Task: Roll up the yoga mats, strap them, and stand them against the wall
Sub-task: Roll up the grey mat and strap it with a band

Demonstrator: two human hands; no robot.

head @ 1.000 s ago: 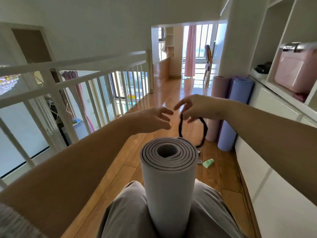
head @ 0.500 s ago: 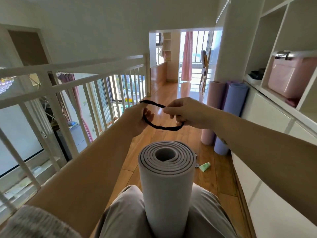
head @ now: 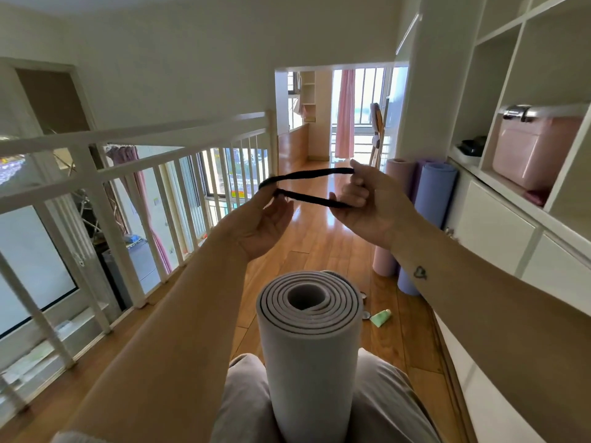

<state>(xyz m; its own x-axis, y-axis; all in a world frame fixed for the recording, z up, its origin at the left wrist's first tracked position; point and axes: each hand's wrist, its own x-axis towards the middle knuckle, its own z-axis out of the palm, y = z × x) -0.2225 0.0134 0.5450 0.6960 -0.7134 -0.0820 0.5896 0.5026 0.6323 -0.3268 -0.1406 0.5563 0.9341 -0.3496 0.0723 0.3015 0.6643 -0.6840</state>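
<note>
A rolled grey yoga mat (head: 308,356) stands upright between my knees, its spiral end facing me. Above it I hold a black strap loop (head: 307,187) stretched sideways. My left hand (head: 262,222) hooks the loop's left end with its fingers. My right hand (head: 364,199) pinches the right end. Against the white pillar at the right stand two rolled mats, a pink mat (head: 396,187) and a blue-violet mat (head: 430,199), both upright on the wooden floor.
A white railing (head: 134,174) runs along the left over a drop. White shelves (head: 499,199) and cabinets line the right wall, with a pink case (head: 531,155) in one cubby. A small green tube (head: 380,317) and small round metal pieces lie on the floor beside the grey mat.
My hands rose and spread apart. The strap, first dangling from my right hand alone, is now stretched into a wide flat loop between both hands.
</note>
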